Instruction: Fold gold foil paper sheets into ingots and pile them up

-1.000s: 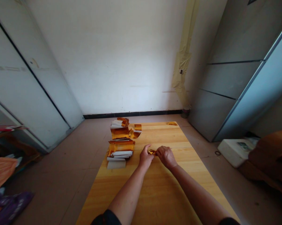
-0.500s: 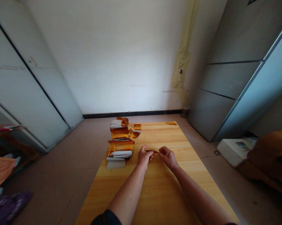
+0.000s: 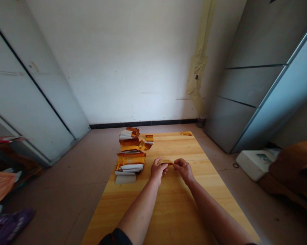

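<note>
The left hand (image 3: 157,169) and the right hand (image 3: 184,169) sit just below the centre of the frame, both nearly closed, their fingers pinching opposite ends of 1 narrow gold foil strip (image 3: 166,162) held just above the wooden counter (image 3: 168,214). To their left lie 2 loose stacks of gold and white paper, the nearer stack (image 3: 130,162) just beside the left hand and the farther stack (image 3: 129,143) beyond it. A small gold scrap (image 3: 186,133) lies at the counter's far right corner. Only 1 strip is in hand, and most of the paper remains stacked, with neither hand touching it
</note>
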Available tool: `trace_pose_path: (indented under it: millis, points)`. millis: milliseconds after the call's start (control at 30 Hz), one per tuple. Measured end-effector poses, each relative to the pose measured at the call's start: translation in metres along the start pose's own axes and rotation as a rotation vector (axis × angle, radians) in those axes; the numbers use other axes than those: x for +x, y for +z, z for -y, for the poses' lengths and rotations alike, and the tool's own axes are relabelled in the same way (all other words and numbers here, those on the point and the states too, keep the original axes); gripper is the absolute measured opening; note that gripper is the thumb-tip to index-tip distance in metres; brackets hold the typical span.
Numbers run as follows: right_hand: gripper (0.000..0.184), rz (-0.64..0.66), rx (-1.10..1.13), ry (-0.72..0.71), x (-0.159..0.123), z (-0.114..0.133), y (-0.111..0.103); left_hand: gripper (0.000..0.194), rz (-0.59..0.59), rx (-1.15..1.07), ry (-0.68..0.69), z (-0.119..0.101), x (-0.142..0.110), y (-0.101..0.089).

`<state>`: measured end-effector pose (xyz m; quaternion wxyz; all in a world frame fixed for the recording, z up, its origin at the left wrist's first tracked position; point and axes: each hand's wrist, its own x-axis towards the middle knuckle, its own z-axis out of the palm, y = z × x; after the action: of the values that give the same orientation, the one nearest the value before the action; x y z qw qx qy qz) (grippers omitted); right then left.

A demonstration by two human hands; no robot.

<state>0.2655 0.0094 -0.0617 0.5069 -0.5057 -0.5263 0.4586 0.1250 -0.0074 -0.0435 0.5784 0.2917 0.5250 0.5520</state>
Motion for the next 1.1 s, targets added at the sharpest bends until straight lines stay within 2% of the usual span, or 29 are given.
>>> trace_pose_path:
  millis: [133,233,333,400,500,567,700,867,1000,1067,1100]
  points:
    - [0.019,-0.013,-0.009,-0.004,0.008,-0.001,-0.013,0.07,0.004,0.06,0.032,0.0,-0.001,-0.002]
    - [0.021,-0.077,-0.099,-0.032,0.021,-0.003,-0.033,0.064,0.036,0.211,0.137,0.002,-0.005,-0.01]
    - [0.022,-0.176,-0.297,-0.07,0.042,-0.003,-0.057,0.055,0.06,0.456,0.312,0.007,-0.015,-0.029]
    - [0.023,-0.232,-0.41,-0.081,0.057,-0.003,-0.074,0.05,0.09,0.598,0.368,0.012,-0.023,-0.045]
    - [0.023,-0.312,-0.505,-0.067,0.08,-0.005,-0.093,0.043,0.122,0.702,0.446,0.021,-0.033,-0.065]
    - [0.022,-0.355,-0.566,-0.032,0.094,-0.008,-0.102,0.041,0.148,0.733,0.486,0.025,-0.038,-0.071]
    - [0.022,-0.389,-0.692,0.04,0.119,-0.015,-0.11,0.038,0.186,0.813,0.509,0.025,-0.04,-0.07]
    - [0.025,-0.328,-0.907,0.098,0.141,-0.016,-0.115,0.034,0.202,0.854,0.519,0.023,-0.042,-0.067]
    - [0.033,-0.33,-1.08,0.108,0.138,-0.011,-0.111,0.034,0.202,0.857,0.543,0.023,-0.044,-0.069]
    - [0.033,-0.315,-1.164,0.034,0.127,-0.009,-0.104,0.034,0.199,0.863,0.554,0.023,-0.045,-0.069]
    - [0.032,-0.269,-1.205,-0.036,0.121,-0.008,-0.099,0.034,0.199,0.864,0.559,0.024,-0.045,-0.069]
